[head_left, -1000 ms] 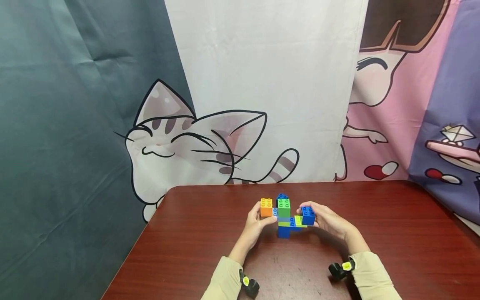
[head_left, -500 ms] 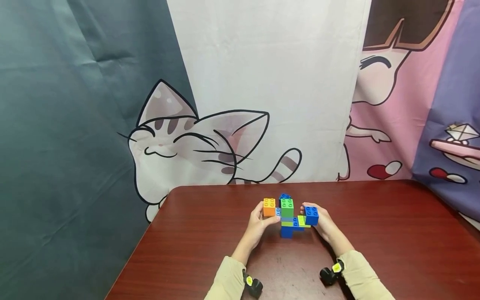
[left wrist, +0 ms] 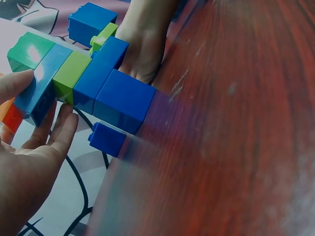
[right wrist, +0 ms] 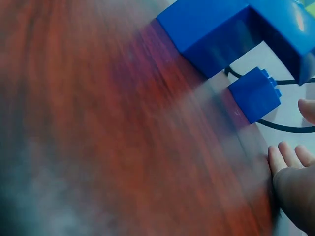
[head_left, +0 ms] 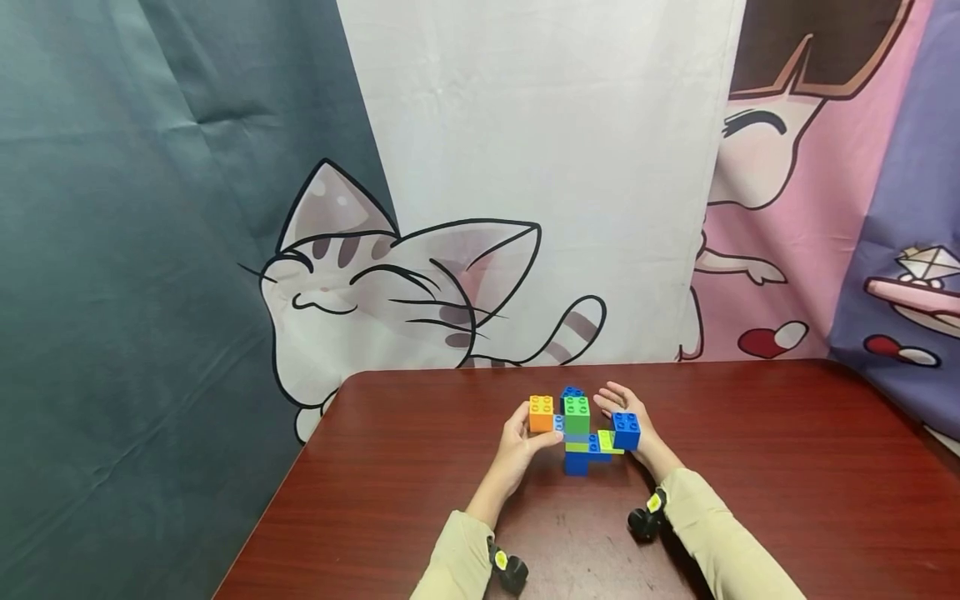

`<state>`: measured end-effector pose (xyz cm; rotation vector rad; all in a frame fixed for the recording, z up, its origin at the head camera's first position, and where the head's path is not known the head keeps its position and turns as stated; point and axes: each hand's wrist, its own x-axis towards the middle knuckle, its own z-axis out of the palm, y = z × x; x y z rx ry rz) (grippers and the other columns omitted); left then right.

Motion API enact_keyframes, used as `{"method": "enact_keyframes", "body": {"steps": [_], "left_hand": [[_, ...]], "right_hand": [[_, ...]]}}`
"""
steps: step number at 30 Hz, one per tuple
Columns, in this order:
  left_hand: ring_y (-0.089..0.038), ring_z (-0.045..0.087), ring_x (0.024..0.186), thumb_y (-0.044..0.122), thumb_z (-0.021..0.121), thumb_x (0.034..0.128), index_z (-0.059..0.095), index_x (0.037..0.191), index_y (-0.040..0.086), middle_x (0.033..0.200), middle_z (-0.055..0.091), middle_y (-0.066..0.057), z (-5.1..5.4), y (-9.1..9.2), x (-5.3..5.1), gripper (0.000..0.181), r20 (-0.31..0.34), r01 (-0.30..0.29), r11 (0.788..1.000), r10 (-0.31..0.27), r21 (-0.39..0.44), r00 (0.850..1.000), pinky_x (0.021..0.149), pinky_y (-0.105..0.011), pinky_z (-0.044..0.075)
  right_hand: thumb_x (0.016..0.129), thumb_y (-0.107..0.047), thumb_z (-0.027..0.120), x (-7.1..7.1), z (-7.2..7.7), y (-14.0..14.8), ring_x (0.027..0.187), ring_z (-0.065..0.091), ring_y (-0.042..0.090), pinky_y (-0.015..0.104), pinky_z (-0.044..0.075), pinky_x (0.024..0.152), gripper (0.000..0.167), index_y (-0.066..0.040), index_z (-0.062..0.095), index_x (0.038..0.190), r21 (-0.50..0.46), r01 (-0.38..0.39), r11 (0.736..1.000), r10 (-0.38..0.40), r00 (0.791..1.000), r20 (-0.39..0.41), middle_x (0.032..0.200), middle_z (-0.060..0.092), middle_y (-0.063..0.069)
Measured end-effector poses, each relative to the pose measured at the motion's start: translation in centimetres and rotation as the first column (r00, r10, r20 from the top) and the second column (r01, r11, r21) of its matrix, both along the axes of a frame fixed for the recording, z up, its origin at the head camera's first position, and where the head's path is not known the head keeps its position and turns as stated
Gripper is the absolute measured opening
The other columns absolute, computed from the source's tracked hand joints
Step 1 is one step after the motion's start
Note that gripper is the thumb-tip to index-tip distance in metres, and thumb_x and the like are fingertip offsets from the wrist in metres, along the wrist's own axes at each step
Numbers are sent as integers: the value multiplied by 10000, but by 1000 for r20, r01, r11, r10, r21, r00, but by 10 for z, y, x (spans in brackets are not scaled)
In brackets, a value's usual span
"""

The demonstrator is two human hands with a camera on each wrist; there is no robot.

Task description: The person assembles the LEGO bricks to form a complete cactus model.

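A joined build of toy building bricks (head_left: 577, 417) stands on the table, with a green brick (left wrist: 30, 51) on top and a blue brick (left wrist: 123, 98) at its foot. An orange brick (head_left: 541, 414) tops its left side. On the right arm sit a lime brick (head_left: 606, 441) and a blue brick (head_left: 626, 430). My left hand (head_left: 514, 450) holds the build at its left, thumb on the medium-blue piece, fingers behind. Just behind the right-hand blue brick, my right hand (head_left: 627, 408) has its fingers extended; that brick partly hides it.
A separate blue brick (left wrist: 107, 139) stands on the table behind the build. The brown wooden table (head_left: 390, 475) ends at a far edge, with a printed cartoon curtain (head_left: 600, 167) behind it. Black cameras (head_left: 513, 573) sit on both wrists.
My right hand has come away from the right-hand blue brick, its fingers opening and moving up and back behind it. The left hand keeps its hold on the build.
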<state>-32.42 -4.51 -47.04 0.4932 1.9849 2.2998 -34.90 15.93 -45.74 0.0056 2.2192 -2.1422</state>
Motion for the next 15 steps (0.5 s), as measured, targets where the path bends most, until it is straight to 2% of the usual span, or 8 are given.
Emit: {"method": "enact_keyframes", "body": {"steps": [5, 7, 11, 13, 15], "left_hand": [[-66, 607, 931, -3, 688, 830, 514, 1248, -12, 1004, 626, 44, 1, -1, -1, 453, 6, 3, 1000, -3, -3, 1000, 865, -177, 509], [-72, 608, 934, 8, 687, 839, 515, 1252, -3, 1016, 629, 30, 3, -2, -1, 448, 7, 2, 1000, -2, -1, 1000, 871, -176, 511], [-82, 610, 941, 21, 686, 850, 509, 1270, -3, 1040, 640, 2, 5, -3, -1, 456, 13, -2, 1000, 2, 1, 1000, 889, -184, 511], [-83, 611, 943, 20, 685, 852, 506, 1274, -8, 1046, 642, -3, 4, -2, 0, 460, 20, 0, 1000, 0, 0, 1000, 898, -186, 509], [-79, 610, 941, 15, 683, 852, 505, 1276, -11, 1044, 641, 1, 4, -1, 2, 461, 19, 4, 1000, -4, 2, 1000, 899, -182, 507]], "right_hand": [[1013, -124, 489, -5, 2, -3, 1454, 239, 443, 544, 248, 1181, 634, 83, 157, 1513, 175, -67, 982, 76, 996, -46, 1544, 258, 317], [1008, -96, 489, -7, 2, -4, 1439, 246, 467, 560, 260, 1170, 616, 117, 175, 1495, 227, -91, 970, 113, 990, -89, 1525, 269, 342], [977, -24, 518, -10, 2, -9, 1351, 354, 510, 571, 335, 1123, 548, 172, 277, 1428, 308, -98, 946, 156, 973, -169, 1447, 353, 391], [954, -27, 549, -14, -6, -9, 1265, 432, 509, 515, 431, 1059, 541, 169, 321, 1404, 358, -86, 930, 162, 969, -186, 1401, 402, 395], [938, -60, 578, -24, -21, -6, 1190, 492, 477, 457, 493, 977, 547, 133, 358, 1400, 409, -63, 910, 155, 968, -196, 1369, 449, 374]]}}
